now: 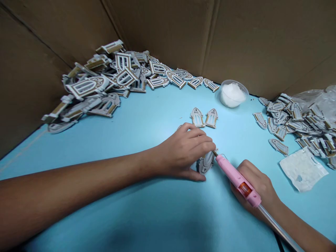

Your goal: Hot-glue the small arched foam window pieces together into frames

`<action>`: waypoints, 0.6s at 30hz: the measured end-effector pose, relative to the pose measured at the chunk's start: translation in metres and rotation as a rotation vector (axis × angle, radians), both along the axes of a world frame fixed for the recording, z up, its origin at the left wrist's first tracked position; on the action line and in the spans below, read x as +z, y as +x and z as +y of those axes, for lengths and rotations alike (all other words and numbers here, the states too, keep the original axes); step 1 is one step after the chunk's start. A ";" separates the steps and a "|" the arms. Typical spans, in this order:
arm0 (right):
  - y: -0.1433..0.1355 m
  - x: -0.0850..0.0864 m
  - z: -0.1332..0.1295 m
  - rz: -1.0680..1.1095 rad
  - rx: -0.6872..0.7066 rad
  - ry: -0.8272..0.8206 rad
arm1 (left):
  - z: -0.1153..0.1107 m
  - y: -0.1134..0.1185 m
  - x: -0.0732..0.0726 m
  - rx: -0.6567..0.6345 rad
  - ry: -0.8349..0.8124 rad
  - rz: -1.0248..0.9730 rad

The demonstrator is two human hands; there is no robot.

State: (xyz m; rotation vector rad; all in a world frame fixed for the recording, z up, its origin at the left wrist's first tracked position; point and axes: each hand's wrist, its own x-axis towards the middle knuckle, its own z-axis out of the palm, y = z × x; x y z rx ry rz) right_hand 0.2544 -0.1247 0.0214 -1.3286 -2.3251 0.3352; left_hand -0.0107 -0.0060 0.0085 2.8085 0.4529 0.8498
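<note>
Clear glue stick (278, 225) juts from the back of the pink gun (237, 176); the right hand (258, 183) is wrapped round its grip, trigger finger hidden. Ahead, the left hand (187, 150) pinches a small window (206, 162), tilted up on the blue table (118, 217), thumb low and fingers over the top. The gun's tip is at the window's upper edge, beside the fingertips; whether they touch, I cannot tell. Gluing seems the step in hand; the next move calls for a steady window and a tip kept off the skin. Beyond lie two windows (197, 117), then a tub (246, 91) and, against cardboard (162, 28), a window pile (88, 85).
</note>
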 end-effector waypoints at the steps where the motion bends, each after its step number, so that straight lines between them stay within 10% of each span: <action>1: 0.000 0.001 0.000 -0.007 0.000 0.000 | 0.000 0.000 0.000 -0.001 -0.007 0.002; 18: 0.000 0.000 -0.003 0.052 0.014 -0.095 | -0.001 -0.001 -0.001 0.013 -0.052 0.005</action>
